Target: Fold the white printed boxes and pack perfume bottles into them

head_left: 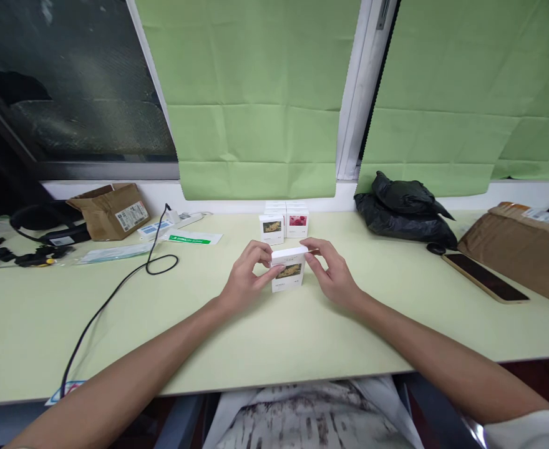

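Small white box (288, 269) with a yellow-brown picture on its front face: upright on the pale green table (115, 324), centre, close to the near edge

Left hand (246, 274): fingers curled around the box's left side, thumb pressed to the front-left edge, fingertips on the top left corner. Closed on the box

Right hand (333, 274): fingers bent onto the box's top right corner and right side, thumb just beside the right edge. Closed on the same box. Both forearms bare, extended from the lower corners of the view

Directly behind the held box, near the wall: group of similar white boxes (284, 223), stacked and side by side, one with a yellowish picture on the left, one with a red picture on the right. Apart from the held box, not touching it

Left half of the table: black cable (115, 290) looped and trailing toward the near edge; white-and-green strip packet (191, 237) beside the loop; open brown carton (110, 211) with a printed label against the wall; black headset and small black parts (31, 237) at the far left

Right half: crumpled black plastic bag (403, 209) against the wall; dark phone (485, 277) flat, face up; brown parcel (522, 249) at the far right edge

Behind the table: green fabric blinds (256, 93) over the window
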A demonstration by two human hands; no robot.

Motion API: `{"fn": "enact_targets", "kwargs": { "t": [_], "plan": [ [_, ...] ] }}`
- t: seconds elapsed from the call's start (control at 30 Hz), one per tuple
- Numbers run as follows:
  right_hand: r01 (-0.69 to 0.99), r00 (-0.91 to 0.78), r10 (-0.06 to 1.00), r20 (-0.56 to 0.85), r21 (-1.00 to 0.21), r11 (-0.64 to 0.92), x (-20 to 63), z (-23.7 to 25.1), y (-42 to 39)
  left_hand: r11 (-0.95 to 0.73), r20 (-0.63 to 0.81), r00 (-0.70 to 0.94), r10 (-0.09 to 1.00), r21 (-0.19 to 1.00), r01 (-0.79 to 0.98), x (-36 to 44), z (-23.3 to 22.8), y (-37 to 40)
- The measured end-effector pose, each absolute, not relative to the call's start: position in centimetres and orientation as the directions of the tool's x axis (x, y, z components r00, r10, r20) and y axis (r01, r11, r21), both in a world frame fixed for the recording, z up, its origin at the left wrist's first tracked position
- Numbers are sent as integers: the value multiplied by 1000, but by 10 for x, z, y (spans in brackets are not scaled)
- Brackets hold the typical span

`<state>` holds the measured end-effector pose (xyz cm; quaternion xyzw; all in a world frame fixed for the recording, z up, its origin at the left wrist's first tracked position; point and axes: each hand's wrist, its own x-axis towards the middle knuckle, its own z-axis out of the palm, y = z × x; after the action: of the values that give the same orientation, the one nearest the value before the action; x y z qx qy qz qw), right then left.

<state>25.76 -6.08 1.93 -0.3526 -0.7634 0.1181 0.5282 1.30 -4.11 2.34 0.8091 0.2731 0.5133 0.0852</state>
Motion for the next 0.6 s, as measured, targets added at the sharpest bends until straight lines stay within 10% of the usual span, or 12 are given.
{"fn": "enact_targets", "kwargs": {
  "t": [0.6],
  "plan": [
    [389, -262, 597, 758, -483, 785, 260, 28, -60, -823, 762, 309, 568, 525, 217, 20, 14, -47]
  ]
}}
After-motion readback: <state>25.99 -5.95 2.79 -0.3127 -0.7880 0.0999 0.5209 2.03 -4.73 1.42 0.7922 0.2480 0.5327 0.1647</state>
